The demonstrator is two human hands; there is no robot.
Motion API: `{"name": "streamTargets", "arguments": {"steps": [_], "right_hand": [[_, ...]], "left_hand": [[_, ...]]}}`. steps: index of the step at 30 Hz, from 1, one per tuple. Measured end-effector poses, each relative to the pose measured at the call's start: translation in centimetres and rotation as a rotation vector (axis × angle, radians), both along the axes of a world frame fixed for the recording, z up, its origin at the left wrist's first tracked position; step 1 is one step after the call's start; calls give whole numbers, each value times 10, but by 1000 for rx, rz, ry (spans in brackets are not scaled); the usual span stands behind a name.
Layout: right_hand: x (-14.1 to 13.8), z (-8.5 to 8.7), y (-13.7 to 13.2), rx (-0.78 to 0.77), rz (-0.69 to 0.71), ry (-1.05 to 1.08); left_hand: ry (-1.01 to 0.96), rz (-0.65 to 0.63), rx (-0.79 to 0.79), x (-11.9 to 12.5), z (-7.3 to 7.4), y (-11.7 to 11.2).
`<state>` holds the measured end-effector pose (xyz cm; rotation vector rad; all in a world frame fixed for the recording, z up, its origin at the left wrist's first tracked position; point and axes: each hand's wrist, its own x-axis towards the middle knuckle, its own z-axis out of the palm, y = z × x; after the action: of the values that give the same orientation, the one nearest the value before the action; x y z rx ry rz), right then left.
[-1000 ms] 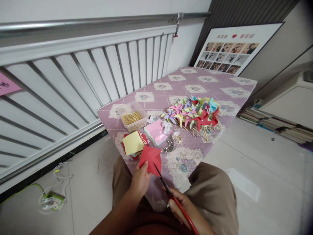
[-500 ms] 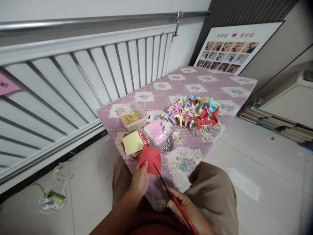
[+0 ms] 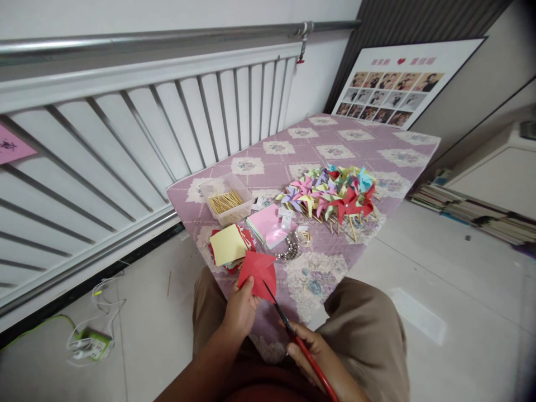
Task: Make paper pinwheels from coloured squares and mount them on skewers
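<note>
A square of red paper is pinched at its lower left by my left hand, thumb on top. A slit shows at the paper's right corner. My right hand grips red-handled scissors; their dark blades lie closed or nearly so, reaching over the paper's lower right part with the tip near its middle. Just beyond the red sheet lies a pile of paper squares with a yellow sheet on top. To its right are a stack of pink paper and a cluster of small silvery pieces.
A clear plastic box of thin wooden sticks stands at the table's left. Finished paper pinwheels in many colours are heaped to the right. A small round container holds short pale pieces. A white radiator runs along the table's left side.
</note>
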<state>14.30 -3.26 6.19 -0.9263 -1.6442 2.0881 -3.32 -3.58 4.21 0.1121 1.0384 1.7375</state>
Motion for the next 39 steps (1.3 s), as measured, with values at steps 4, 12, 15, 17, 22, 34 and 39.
{"name": "streamTargets", "arguments": {"steps": [4,12,15,17,22,34,39], "right_hand": [[-1,3,0,0,8,4],[-2,4,2,15,-4,-8],[-2,3,2,33,1,-19],[-2,2,2,44,3,-34],[0,-2,2,54,13,-32],[-2,1,1,37,0,-11],[-1,-4,1,59,-8,-37]], "left_hand": [[-55,0,34,0,3,0],[-70,19,60,1,4,0],[-73,13,49,1,4,0],[-70,7,33,1,4,0],[-63,-3,50,1,5,0],[-93,15,27,1,8,0],[-93,3,12,0,7,-1]]}}
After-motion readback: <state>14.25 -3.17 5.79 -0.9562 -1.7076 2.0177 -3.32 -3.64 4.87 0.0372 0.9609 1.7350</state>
